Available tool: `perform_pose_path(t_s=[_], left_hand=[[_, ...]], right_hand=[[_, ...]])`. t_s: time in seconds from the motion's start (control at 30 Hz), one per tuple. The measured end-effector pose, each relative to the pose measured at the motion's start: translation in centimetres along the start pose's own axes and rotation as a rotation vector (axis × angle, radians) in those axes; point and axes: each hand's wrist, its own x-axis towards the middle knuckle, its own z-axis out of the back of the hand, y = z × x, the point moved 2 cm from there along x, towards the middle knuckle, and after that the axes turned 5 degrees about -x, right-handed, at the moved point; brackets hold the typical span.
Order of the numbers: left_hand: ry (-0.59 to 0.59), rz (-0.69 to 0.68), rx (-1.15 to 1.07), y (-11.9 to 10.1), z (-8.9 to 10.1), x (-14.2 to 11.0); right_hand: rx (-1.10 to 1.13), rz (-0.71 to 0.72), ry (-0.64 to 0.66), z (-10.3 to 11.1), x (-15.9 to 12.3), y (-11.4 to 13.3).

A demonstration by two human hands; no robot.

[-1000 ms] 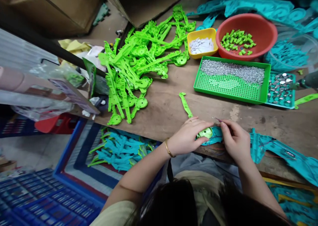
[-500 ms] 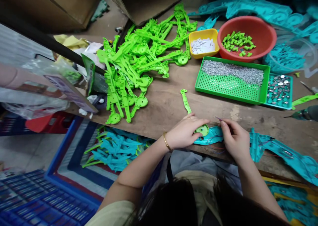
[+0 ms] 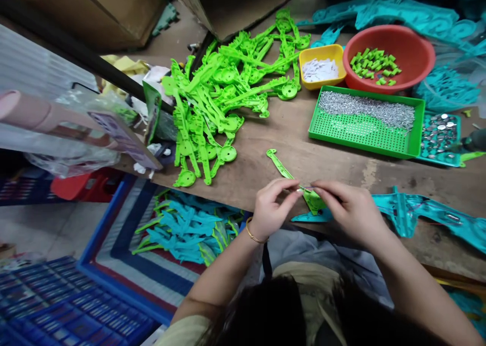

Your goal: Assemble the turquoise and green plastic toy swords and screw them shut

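My left hand (image 3: 275, 206) is closed in a pinch, its fingertips over the green plastic arm piece (image 3: 313, 201). Facing it, my right hand (image 3: 347, 209) is also pinched, on what looks like a thin wire (image 3: 307, 188) that runs to the left fingertips. What the left fingers grip is too small to make out. The green piece has a long narrow handle pointing up and left, and its wide end overlaps a turquoise plastic shell (image 3: 301, 218). My right hand hides part of both. Another turquoise shell (image 3: 404, 212) with thin wires inside lies to the right.
Green arm pieces (image 3: 228, 77) are heaped at back left. A green tray (image 3: 364, 143) of metal screws, a yellow tub (image 3: 324, 82), a red bowl (image 3: 417, 57) and a turquoise tray (image 3: 455, 156) of metal discs stand at back right. A blue crate (image 3: 91, 234) sits below the table's edge.
My left hand has lifted off the green piece and come to a pinch beside the right fingertips. My right hand has moved left, over the green piece. The view has shifted slightly.
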Motion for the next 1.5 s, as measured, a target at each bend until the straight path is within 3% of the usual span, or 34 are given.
perform_pose_path(t_s=[0.17,0.4,0.53,0.6,0.67,0.83,0.97,1.07,1.2,1.5], left_hand=[[-0.066,0.014,0.028,0.5,2.1,-0.3],[-0.171,-0.035,0.150,1.4,3.2,-0.6],[-0.199,-0.063,0.275,2.6,3.9,0.5],[-0.169,-0.071,0.316,3.2,4.1,1.3],[-0.117,-0.069,0.364,3.7,4.0,2.2],[0.013,-0.027,0.458,4.7,2.8,3.6],[0.077,-0.008,0.541,4.8,2.0,3.9],[0.117,0.011,0.594,4.7,1.8,4.2],[0.182,0.041,0.661,4.3,1.8,4.6],[0.363,-0.039,0.907,3.3,0.3,4.9]], right_hand=[[-0.014,-0.045,0.079,-1.7,2.1,1.6],[-0.048,-0.075,0.141,-3.4,3.1,1.9],[0.225,-0.258,0.236,-3.0,3.5,1.0],[0.357,-0.331,0.293,-2.7,3.5,0.6],[0.343,-0.330,0.285,-2.5,3.5,0.5],[-0.022,-0.077,0.063,-2.8,2.4,2.2],[-0.318,0.069,0.023,-4.3,0.9,3.4],[-0.413,0.131,-0.023,-5.0,0.2,3.4],[-0.437,0.134,-0.067,-5.2,0.0,2.7],[-0.313,0.101,0.017,-6.4,0.3,0.6]])
